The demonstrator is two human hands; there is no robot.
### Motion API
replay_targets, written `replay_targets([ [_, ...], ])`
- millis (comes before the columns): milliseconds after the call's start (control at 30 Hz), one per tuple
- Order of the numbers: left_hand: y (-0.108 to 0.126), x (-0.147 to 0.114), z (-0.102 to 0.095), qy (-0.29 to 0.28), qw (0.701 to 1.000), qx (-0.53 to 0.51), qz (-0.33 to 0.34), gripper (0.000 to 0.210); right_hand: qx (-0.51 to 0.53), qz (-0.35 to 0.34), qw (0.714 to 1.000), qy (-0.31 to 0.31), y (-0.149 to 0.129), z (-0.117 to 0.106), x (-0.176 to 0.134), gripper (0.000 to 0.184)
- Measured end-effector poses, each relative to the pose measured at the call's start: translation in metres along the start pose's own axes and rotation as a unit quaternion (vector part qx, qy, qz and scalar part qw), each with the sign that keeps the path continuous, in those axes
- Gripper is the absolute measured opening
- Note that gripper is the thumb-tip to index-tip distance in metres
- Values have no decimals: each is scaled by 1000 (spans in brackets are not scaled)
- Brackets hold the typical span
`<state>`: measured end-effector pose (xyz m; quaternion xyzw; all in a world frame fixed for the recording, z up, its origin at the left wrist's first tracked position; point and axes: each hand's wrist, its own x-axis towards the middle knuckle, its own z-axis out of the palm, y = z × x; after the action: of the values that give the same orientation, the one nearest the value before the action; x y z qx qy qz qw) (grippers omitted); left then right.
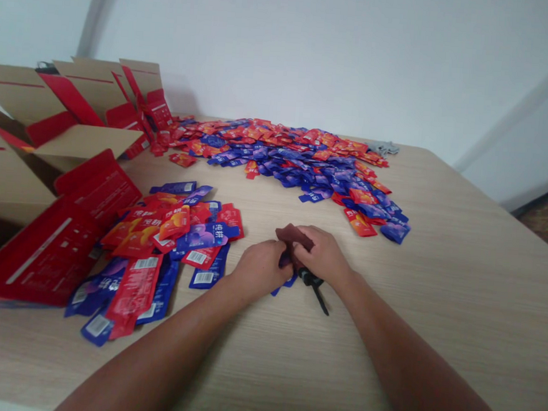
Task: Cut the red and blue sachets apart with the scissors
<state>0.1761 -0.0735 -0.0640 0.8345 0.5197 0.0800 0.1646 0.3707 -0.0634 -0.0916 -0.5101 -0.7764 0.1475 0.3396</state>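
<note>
My left hand point(265, 266) is closed near the middle of the table, its fingertips pressed on a blue-purple packet that mostly hides behind them. Close beside it, my right hand point(323, 254) pinches a dark brownish-red packet point(294, 234) between thumb and fingers. Below the right palm a black tool-like object point(312, 279) with a thin tip points down to the right; its upper part is covered, so I cannot tell whether the hand holds it. Blue packet corners point(283, 286) show on the table under both hands.
Left of my hands lies a loose pile of red and blue packets point(152, 231). A long heap of similar packets point(277, 155) curves along the back. Open red cardboard boxes point(40, 255) stand at the left. A grey crumpled cloth-like item point(385, 148) lies at the back right.
</note>
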Motion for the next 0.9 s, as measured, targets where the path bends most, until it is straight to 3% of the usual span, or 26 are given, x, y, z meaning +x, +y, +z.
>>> replay_targets([
  [300,-1,-1,3,7,1000,8,5,22,-39,65,996,46,14,1,5,26],
  [433,-1,-1,2,1,1000,8,5,22,-36,50,995,72,13,0,4,27],
  [633,-2,0,4,2,1000,8,0,21,12,-25,1000,7,1,0,-1,41],
  [900,-2,0,4,11,1000,4,1,21,-12,23,1000,7,5,1,3,33],
])
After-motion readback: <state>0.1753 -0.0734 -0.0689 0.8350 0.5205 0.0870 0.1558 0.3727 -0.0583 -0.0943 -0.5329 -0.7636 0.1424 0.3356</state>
